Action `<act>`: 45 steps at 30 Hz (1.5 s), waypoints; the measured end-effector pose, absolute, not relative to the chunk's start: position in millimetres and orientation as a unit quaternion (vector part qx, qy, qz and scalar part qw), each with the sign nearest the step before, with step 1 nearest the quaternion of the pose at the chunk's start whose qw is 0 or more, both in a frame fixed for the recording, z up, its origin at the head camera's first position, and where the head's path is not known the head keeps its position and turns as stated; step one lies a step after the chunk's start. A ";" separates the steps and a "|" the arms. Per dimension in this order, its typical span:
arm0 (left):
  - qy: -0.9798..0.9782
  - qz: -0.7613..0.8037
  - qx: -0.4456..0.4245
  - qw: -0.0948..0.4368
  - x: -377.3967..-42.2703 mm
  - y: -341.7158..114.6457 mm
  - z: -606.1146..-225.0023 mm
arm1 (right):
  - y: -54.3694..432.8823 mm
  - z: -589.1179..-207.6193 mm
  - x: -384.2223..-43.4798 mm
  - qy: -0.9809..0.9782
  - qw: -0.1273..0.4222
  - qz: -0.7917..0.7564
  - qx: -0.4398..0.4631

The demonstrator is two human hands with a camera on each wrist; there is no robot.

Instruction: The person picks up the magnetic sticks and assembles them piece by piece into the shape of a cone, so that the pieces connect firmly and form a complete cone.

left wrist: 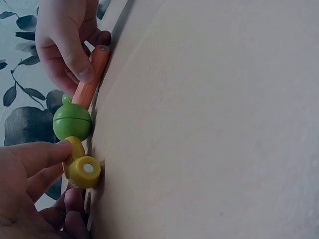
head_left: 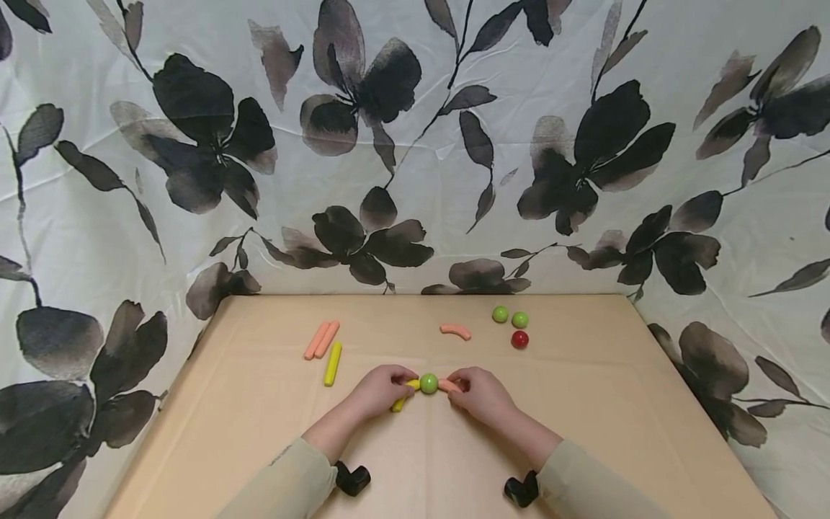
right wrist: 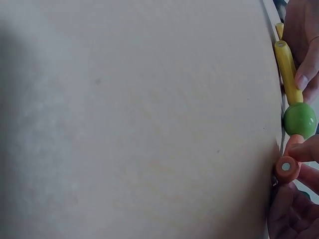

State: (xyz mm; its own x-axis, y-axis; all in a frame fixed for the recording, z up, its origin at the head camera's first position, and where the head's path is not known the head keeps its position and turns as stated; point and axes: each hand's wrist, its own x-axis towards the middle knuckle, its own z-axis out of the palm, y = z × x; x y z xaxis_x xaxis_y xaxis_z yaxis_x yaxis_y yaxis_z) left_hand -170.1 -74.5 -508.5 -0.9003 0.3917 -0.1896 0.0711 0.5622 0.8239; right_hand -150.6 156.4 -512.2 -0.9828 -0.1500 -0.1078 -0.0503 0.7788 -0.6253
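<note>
Near the table's middle, my left hand (head_left: 381,391) pinches a curved yellow rod (head_left: 398,405) between thumb and fingers. Its free end bends toward me and shows a silvery disc in the left wrist view. The other end meets a glossy green ball (head_left: 429,383), which has a seam line round it. On the ball's opposite side sits a pink-orange curved rod (head_left: 447,386), pinched by my right hand (head_left: 483,396). That rod (right wrist: 286,169) also has a silvery disc in its end. Together rod, ball and rod form one joined line, low over the table.
Left of the hands lie two straight pink rods (head_left: 322,339) side by side and a straight yellow rod (head_left: 333,364). Farther back are a curved pink rod (head_left: 455,331), two green balls (head_left: 500,314) and a red ball (head_left: 519,339). A flowered cloth (head_left: 454,166) hangs behind the table (head_left: 616,404).
</note>
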 end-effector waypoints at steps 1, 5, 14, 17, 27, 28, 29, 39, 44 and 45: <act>0.865 0.449 0.136 0.177 -169.9 -74.9 -508.3 | 156.1 -511.7 -150.7 0.941 0.074 -0.325 -0.053; 0.867 0.446 0.138 0.175 -169.1 -76.2 -507.8 | 155.1 -510.5 -152.1 0.946 0.066 -0.313 -0.053; 0.862 0.456 0.144 0.165 -165.6 -79.7 -510.0 | 154.8 -511.2 -161.0 0.955 0.050 -0.285 -0.062; 0.860 0.464 0.137 0.161 -162.7 -80.0 -511.3 | 154.7 -513.0 -165.8 0.955 0.045 -0.284 -0.073; 0.873 0.458 0.103 0.133 -150.3 -72.3 -513.1 | 153.8 -516.3 -184.8 0.944 0.032 -0.301 -0.129; 0.874 0.458 0.097 0.132 -148.9 -71.5 -512.9 | 153.9 -517.1 -186.4 0.943 0.031 -0.301 -0.135; 0.874 0.459 0.092 0.130 -147.7 -70.7 -513.0 | 153.7 -517.5 -187.8 0.942 0.031 -0.303 -0.139; 0.878 0.459 0.065 0.118 -142.8 -67.7 -510.9 | 156.3 -516.2 -192.6 0.933 0.023 -0.323 -0.157; 0.876 0.465 0.057 0.114 -146.0 -69.1 -507.0 | 158.8 -508.5 -197.0 0.927 0.026 -0.349 -0.136; 0.875 0.468 0.054 0.113 -147.1 -69.5 -506.2 | 159.4 -506.6 -198.1 0.926 0.031 -0.353 -0.129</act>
State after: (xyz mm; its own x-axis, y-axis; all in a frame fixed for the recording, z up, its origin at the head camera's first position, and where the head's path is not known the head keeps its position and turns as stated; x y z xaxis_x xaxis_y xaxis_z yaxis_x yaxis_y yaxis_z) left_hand -147.1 -69.5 -506.2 -0.9686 0.2008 -0.1465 -0.0102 0.5567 0.8306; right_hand -198.1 159.4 -506.6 -0.9650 -0.2601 0.0335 -0.2165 0.7183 -0.6612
